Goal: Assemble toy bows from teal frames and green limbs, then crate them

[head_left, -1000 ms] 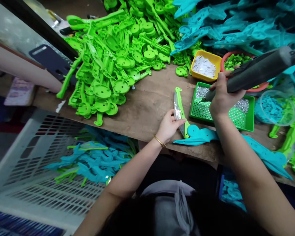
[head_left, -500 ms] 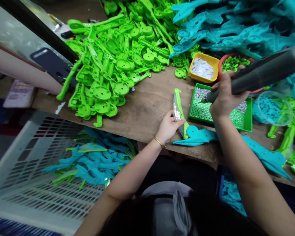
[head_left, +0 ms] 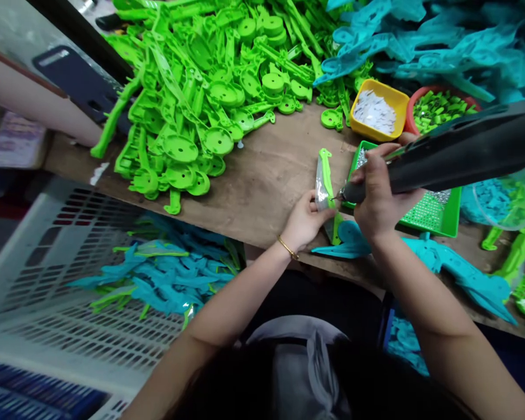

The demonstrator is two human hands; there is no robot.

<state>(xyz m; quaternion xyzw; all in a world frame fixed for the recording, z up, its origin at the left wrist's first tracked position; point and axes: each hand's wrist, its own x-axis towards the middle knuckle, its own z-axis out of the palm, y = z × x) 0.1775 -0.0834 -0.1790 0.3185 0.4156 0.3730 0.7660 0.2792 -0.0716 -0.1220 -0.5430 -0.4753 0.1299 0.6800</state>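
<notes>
My left hand (head_left: pixel 305 221) is closed on a slim green plastic part (head_left: pixel 326 175) with a clear strip along its side, near the table's front edge. Wrapped in my right hand (head_left: pixel 385 198) is a dark electric screwdriver (head_left: pixel 459 154). Its tip meets the green part just beside my left fingertips. A blue plastic piece (head_left: pixel 350 240) lies below, partly behind my right wrist. Behind my right hand is a green perforated tray (head_left: pixel 451 216) of small metal screws, partly hidden.
Heaped green parts (head_left: pixel 192 116) cover the table's left and back; blue parts (head_left: pixel 420 46) pile at back right. A yellow bowl (head_left: pixel 400 108) and a red bowl (head_left: pixel 413 119) of small pieces stand behind the tray. A white crate (head_left: pixel 30 245) with blue-green pieces sits below left.
My right hand has brought the screwdriver from over the screw tray left and down, onto the green part. My left hand still holds that part. The view has shifted slightly.
</notes>
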